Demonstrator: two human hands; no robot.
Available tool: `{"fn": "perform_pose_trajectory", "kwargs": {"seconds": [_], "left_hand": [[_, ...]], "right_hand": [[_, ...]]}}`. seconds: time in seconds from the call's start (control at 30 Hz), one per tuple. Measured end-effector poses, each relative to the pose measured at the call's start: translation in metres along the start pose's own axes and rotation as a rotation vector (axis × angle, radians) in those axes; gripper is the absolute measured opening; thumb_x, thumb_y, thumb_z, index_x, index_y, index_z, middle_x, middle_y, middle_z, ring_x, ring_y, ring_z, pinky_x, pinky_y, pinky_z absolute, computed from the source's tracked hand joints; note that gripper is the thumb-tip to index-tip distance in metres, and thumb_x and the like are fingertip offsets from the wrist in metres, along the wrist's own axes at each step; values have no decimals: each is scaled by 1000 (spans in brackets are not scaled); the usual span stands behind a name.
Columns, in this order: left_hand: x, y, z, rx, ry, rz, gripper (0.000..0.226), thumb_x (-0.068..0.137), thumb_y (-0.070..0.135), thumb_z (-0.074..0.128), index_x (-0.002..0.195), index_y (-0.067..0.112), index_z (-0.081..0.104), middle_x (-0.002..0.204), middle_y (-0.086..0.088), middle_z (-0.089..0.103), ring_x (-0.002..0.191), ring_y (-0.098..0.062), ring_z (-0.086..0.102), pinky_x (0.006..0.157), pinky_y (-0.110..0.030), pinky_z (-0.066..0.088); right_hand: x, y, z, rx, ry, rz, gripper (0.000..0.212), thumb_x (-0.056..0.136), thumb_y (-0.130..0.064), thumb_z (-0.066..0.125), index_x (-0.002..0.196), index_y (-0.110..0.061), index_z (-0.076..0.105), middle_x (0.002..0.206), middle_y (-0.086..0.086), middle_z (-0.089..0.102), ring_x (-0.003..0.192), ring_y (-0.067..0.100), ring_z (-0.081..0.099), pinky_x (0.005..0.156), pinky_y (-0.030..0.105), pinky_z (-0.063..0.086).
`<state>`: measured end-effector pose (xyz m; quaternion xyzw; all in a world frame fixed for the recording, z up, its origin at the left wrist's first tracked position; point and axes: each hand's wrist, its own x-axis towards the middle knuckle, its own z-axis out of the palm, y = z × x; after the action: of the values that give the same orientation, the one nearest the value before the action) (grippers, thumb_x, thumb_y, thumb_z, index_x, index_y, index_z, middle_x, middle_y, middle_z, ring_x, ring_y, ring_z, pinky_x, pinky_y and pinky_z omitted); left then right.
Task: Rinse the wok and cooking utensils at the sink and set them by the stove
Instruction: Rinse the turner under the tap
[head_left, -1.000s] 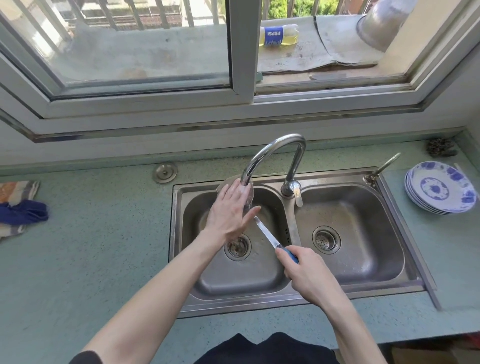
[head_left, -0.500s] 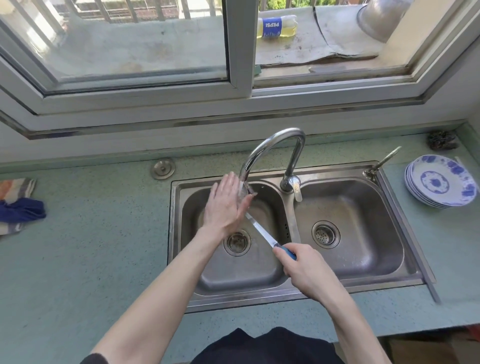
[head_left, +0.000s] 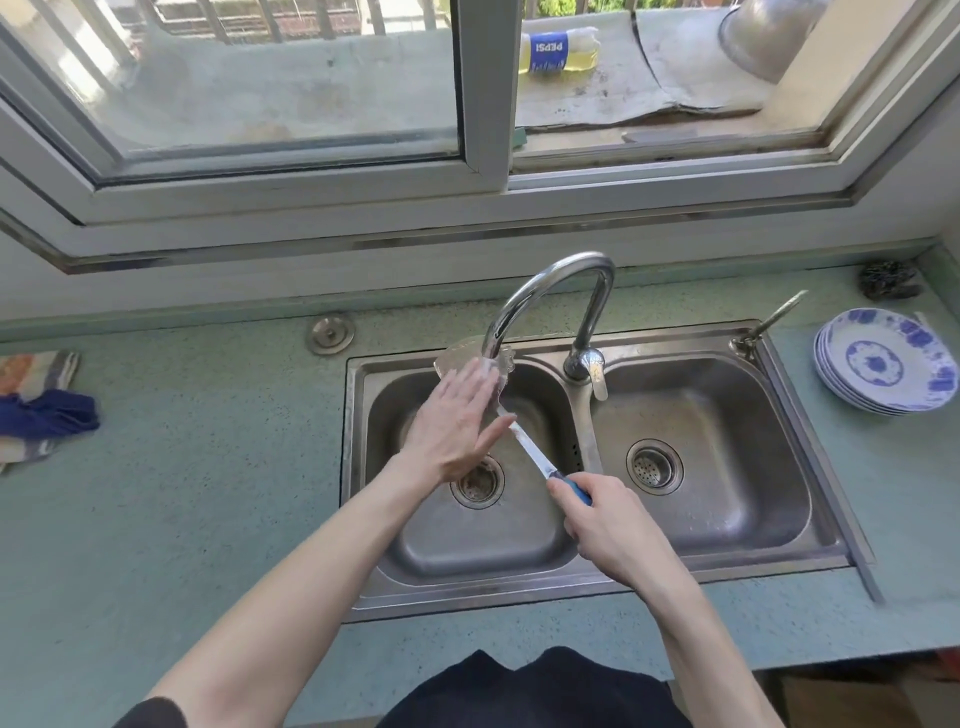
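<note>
- A metal spatula (head_left: 524, 449) is held over the left basin of the double sink (head_left: 810, 566), its blade under the faucet (head_left: 545, 291).
- The right hand (head_left: 605, 525) grips its blue handle.
- The left hand (head_left: 457, 421), fingers straight, presses flat on the blade.
- Blue-patterned plates (head_left: 885, 371) are stacked on the counter beside the sink.

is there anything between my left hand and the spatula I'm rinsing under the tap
Nothing visible. The left hand lies flat, fingers straight, right on the spatula head under the faucet spout, over the left basin. The right hand grips its blue handle.
</note>
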<state>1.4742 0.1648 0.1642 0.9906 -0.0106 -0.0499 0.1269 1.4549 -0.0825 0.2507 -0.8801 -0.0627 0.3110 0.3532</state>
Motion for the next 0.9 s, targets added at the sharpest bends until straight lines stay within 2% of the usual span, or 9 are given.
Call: {"fn": "perform_pose_trajectory", "kwargs": {"seconds": [0.1, 0.3, 0.47, 0.57, 0.73, 0.8, 0.9], "left_hand": [[17, -14, -15, -1, 19, -149, 82, 103, 68, 7, 164, 14, 6, 170, -1, -3, 159, -14, -5, 129, -38, 0], [4, -5, -4, 54, -33, -37, 83, 103, 68, 8, 164, 12, 3, 171, -7, -2, 159, -19, -7, 129, -39, -3], [-17, 11, 20, -30, -85, 59, 85, 101, 70, 3, 165, 15, 11, 172, -3, 5, 159, -15, 1, 129, -40, 9], [-9, 6, 9, 38, -53, 104, 84, 101, 69, 0, 165, 17, 11, 172, -2, 6, 159, -16, 4, 129, -39, 8], [16, 3, -17, 59, 7, -61, 80, 103, 66, 9, 164, 15, 14, 171, -8, 7, 159, -19, -2, 129, -36, -3], [21, 1, -20, 84, -5, -37, 78, 104, 65, 12, 164, 15, 14, 171, -10, 12, 159, -21, 3, 129, -38, -1], [12, 12, -10, 60, -32, 65, 82, 102, 68, 7, 164, 14, 14, 172, -7, 10, 159, -21, 5, 129, -40, 5]], "right_hand": [[-7, 0, -1, 50, -74, 3, 45, 103, -50, 52, 70, -20, 46, 58, -4, 52, 51, 14, 41, 55, 29, 34], [-9, 2, 5, 108, -41, 37, 44, 103, -45, 52, 76, -11, 52, 56, -5, 51, 49, 14, 41, 57, 31, 36], [-1, 9, 1, 24, -1, 46, 48, 101, -49, 51, 80, -7, 56, 62, 1, 55, 57, 20, 46, 60, 33, 39], [1, 11, 1, 53, -8, 52, 46, 100, -50, 51, 80, -8, 53, 60, -1, 53, 54, 18, 44, 60, 32, 39], [-1, 4, -4, 121, -47, 20, 42, 101, -47, 53, 71, -18, 50, 56, -4, 52, 47, 14, 43, 56, 29, 37], [-3, 3, -1, 128, -35, 13, 42, 101, -46, 53, 72, -15, 51, 56, -4, 53, 48, 14, 43, 56, 30, 38], [-3, 4, 1, 178, -26, 32, 42, 101, -46, 53, 78, -11, 56, 57, -3, 53, 49, 16, 43, 56, 32, 38]]}}
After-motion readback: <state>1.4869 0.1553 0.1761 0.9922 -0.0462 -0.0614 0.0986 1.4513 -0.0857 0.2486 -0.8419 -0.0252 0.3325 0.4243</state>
